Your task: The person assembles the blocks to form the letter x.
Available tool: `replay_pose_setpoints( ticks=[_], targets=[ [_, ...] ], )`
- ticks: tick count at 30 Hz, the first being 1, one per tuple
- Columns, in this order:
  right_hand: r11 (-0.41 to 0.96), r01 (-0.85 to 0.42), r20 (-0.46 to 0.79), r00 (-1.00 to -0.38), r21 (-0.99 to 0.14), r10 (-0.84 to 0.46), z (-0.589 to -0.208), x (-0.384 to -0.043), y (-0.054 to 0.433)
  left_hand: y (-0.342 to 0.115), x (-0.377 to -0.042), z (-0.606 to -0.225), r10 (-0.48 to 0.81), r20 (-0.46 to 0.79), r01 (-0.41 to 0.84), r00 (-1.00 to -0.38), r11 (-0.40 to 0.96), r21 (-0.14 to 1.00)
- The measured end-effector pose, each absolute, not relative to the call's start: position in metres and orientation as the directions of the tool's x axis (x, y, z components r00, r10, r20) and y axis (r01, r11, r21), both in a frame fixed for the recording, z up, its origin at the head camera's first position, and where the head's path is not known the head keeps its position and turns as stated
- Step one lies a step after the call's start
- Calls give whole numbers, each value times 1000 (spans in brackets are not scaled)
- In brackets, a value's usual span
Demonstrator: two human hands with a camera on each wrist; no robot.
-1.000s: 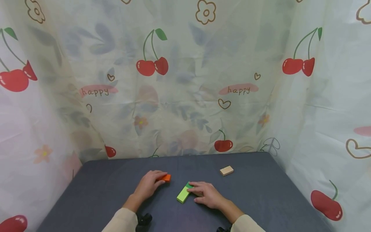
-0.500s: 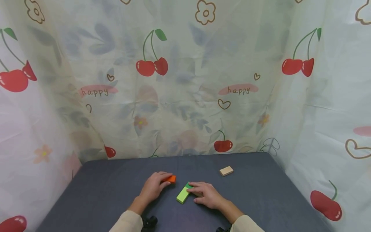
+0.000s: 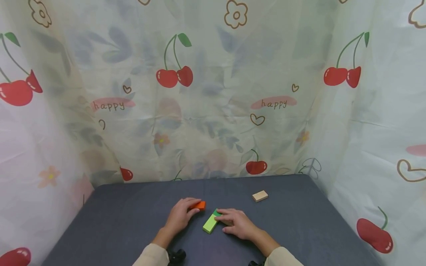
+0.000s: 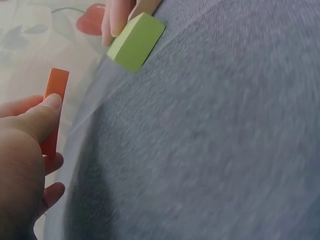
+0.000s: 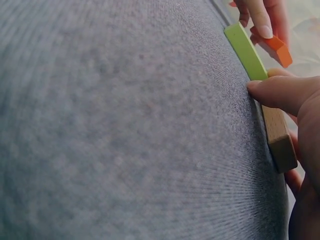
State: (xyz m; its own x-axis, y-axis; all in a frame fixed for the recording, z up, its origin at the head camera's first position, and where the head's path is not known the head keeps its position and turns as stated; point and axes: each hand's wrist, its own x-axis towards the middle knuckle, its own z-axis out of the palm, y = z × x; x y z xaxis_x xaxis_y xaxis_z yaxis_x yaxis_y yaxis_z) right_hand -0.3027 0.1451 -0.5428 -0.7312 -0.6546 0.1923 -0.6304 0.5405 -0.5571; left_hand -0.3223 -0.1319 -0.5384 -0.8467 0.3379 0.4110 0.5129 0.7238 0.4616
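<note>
My left hand [image 3: 180,215] pinches an orange block [image 3: 200,205] between thumb and fingers; in the left wrist view the orange block [image 4: 56,82] sticks up past the thumb tip. Right of it, a light green block [image 3: 210,224] lies slantwise on the table, with a darker green piece [image 3: 217,212] at its far end. My right hand [image 3: 241,224] lies over these, fingertips on the green. In the right wrist view its thumb and fingers grip a plain wooden block [image 5: 278,135] that meets the light green block [image 5: 245,52]. The right hand partly covers the wooden block.
A small pale wooden block [image 3: 260,195] lies alone toward the back right of the dark grey table [image 3: 293,218]. A curtain [image 3: 213,140] printed with cherries hangs behind the table and along both sides.
My left hand has moved right with the orange block, closer to the green blocks. The right hand and the blocks under it have stayed in place.
</note>
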Motion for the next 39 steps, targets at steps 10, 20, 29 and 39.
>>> replay_pose_setpoints(
  ticks=[10, 20, 29, 39],
  targets=[
    [530, -610, 187, -741, -589, -645, -542, -300, 146, -119, -321, -544, 332, 363, 477, -871, 753, 454],
    [522, -621, 200, -734, -584, -649, -544, -301, 146, -110, -321, -546, 318, 382, 459, -868, 807, 372],
    [522, -610, 188, -738, -596, -648, -543, -300, 146, -106, -322, -545, 356, 386, 486, -851, 812, 322],
    [522, -620, 197, -733, -586, -651, -545, -302, 146, -105, -323, -545, 408, 382, 517, -829, 820, 247]
  ],
)
